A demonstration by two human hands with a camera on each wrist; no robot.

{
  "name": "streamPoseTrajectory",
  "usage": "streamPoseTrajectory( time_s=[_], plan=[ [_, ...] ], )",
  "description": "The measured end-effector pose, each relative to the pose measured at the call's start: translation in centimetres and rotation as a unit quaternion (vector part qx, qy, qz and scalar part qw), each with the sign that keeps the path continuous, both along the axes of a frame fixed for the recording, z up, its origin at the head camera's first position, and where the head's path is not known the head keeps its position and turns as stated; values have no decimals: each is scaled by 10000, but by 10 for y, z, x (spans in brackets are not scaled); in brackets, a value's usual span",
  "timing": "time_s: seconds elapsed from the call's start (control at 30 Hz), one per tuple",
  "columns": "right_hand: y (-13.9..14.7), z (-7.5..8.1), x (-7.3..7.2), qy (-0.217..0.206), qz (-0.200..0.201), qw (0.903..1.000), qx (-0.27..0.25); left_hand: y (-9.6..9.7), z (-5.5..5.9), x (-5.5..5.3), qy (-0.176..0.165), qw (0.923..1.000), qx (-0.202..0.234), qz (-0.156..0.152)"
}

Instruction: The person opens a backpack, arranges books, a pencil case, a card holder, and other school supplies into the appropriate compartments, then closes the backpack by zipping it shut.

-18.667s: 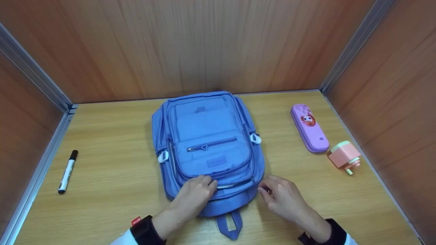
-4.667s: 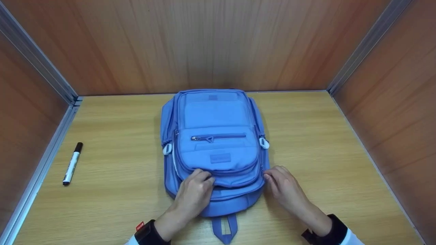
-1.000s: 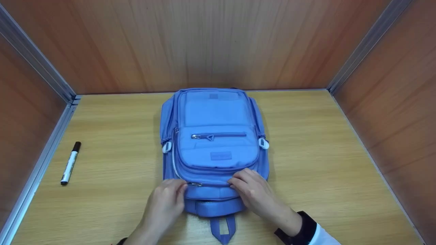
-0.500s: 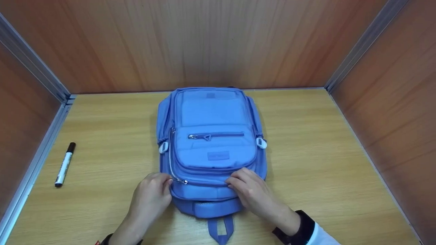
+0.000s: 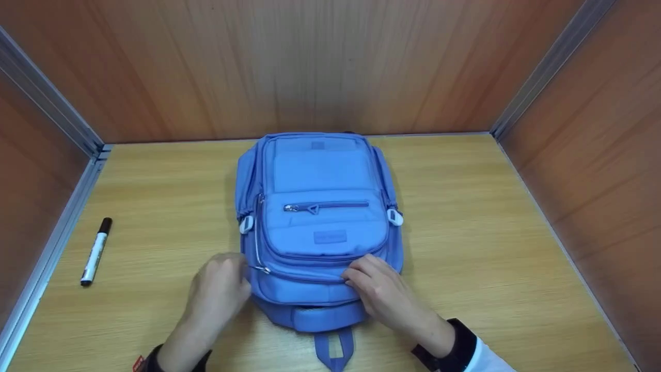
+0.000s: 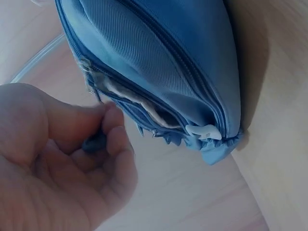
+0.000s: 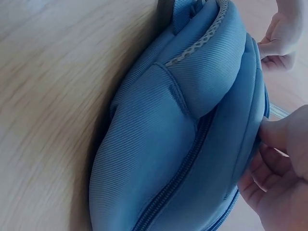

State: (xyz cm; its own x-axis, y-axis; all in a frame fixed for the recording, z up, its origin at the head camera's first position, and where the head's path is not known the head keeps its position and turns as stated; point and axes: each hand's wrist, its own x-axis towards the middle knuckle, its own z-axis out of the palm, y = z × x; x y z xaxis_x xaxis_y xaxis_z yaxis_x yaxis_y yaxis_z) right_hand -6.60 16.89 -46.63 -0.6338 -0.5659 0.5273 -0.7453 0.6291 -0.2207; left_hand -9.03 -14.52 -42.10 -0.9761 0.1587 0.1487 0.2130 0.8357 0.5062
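Observation:
A blue backpack [image 5: 320, 222] lies front up on the table, its top loop toward me. My left hand [image 5: 217, 289] pinches the pull of a zipper at the pack's lower left corner. In the left wrist view a dark blue pull tab [image 6: 95, 142] shows inside the curled fingers, and the zipper slider [image 6: 86, 72] sits just beyond the fingertips. Past the slider, along the pack's left side, the zipper gapes and shows a pale lining [image 6: 137, 98]. My right hand [image 5: 387, 294] pinches the fabric by the same zipper, right of the middle. Its fingertips are partly hidden in the head view.
A white marker with black ends [image 5: 96, 251] lies on the table [image 5: 496, 248] left of the pack. Wooden panels [image 5: 310, 67] with metal edge strips stand at the back and both sides.
The pencil case and pink block on the right have gone from view. My left hand has drawn the slider leftward round the corner. My right hand moved from the pack's side to its near edge.

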Motion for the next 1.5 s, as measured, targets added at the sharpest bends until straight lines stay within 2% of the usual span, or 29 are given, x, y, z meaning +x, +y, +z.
streamPoseTrajectory(
  time_s=[0.1, 0.23, 0.5, 0.73, 0.93, 1.1, 1.23, 1.37, 1.5],
  plan=[
    [1, 2, 0, -51, -4, 10000, 29, -7, -3, -11, 49, 9999, -68, 104],
    [1, 3, 0, -98, -1, 9999, 95, -11, -10, -33, -14, 9998, 23, 220],
    [2, 3, 1, -176, 73, 9997, 146, -15, -19, -76, 126, 9989, 144, 434],
    [4, 3, 1, -166, 168, 9996, 175, -11, -25, -113, 343, 9980, -157, 498],
    [3, 2, 1, -289, 211, 9991, 220, -9, -29, -138, 413, 9977, -304, 453],
    [2, 1, 0, -188, 255, 9992, 243, -10, -33, -150, 302, 9976, -207, 594],
    [1, 0, 0, -199, 245, 9992, 256, -10, -36, -155, 253, 9973, -122, 677],
    [1, 0, 0, -252, 210, 9991, 255, -7, -40, -156, 547, 9970, -5, 544],
    [1, 0, 0, -317, 198, 9991, 222, -5, -40, -152, 992, 9949, 120, 131]
  ],
)
